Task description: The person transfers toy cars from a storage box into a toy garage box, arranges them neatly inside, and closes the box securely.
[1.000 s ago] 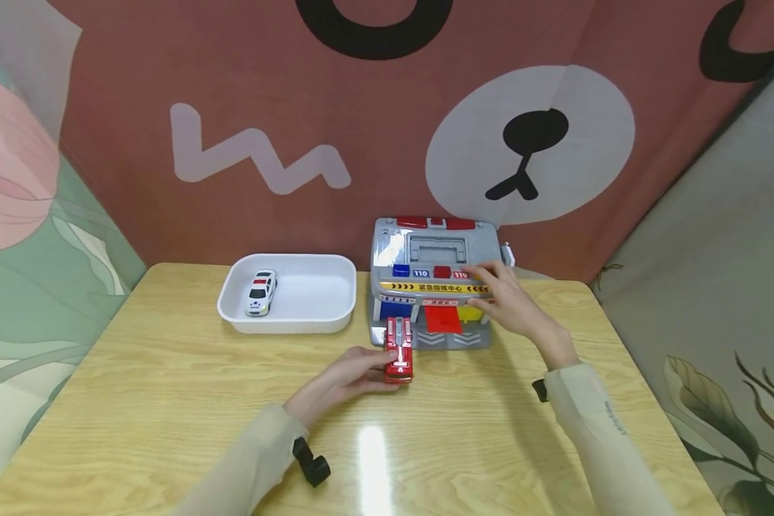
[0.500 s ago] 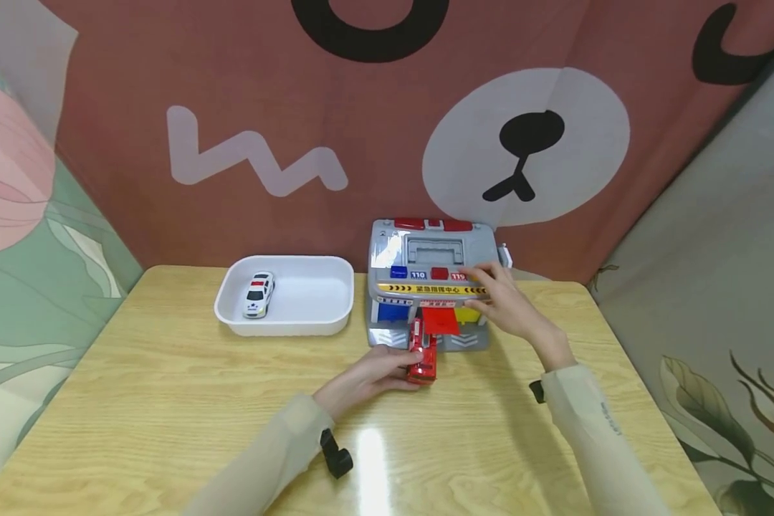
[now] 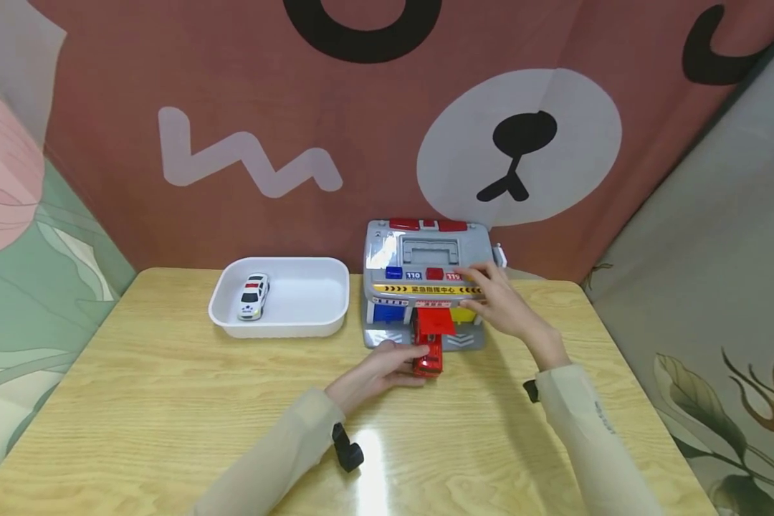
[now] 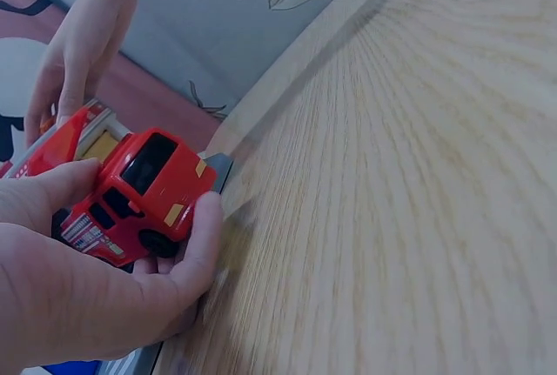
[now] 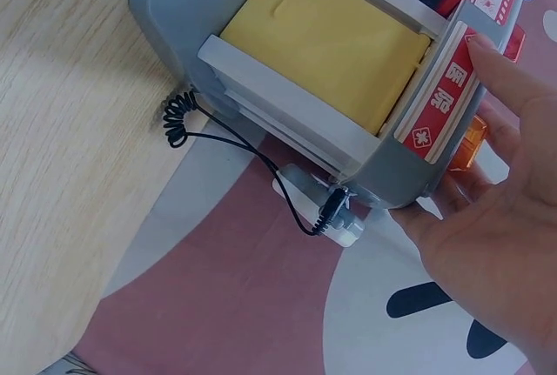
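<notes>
My left hand (image 3: 380, 369) holds a red toy fire truck (image 3: 430, 364) by its sides, thumb on top and fingers beneath in the left wrist view. The truck's cab (image 4: 161, 175) faces out; its far end is hidden under the raised red door (image 3: 436, 321) of a grey toy rescue station (image 3: 380, 251). At the station's upper right front edge, my right hand (image 3: 506, 304) grips the housing. In the right wrist view its thumb lies on the red sign (image 5: 439, 88), with other fingers around the orange button (image 5: 470, 142).
A white tray (image 3: 309, 330) left of the station holds a white toy police car (image 3: 253, 297). The station's blue door (image 3: 389, 313) and yellow door (image 5: 326, 44) are down. A coiled black cord (image 5: 178, 118) links to a white piece (image 5: 318, 210) on its side.
My left hand has carried the fire truck rightward from before the blue door, then forward under the red door. The right hand keeps its place on the station.
</notes>
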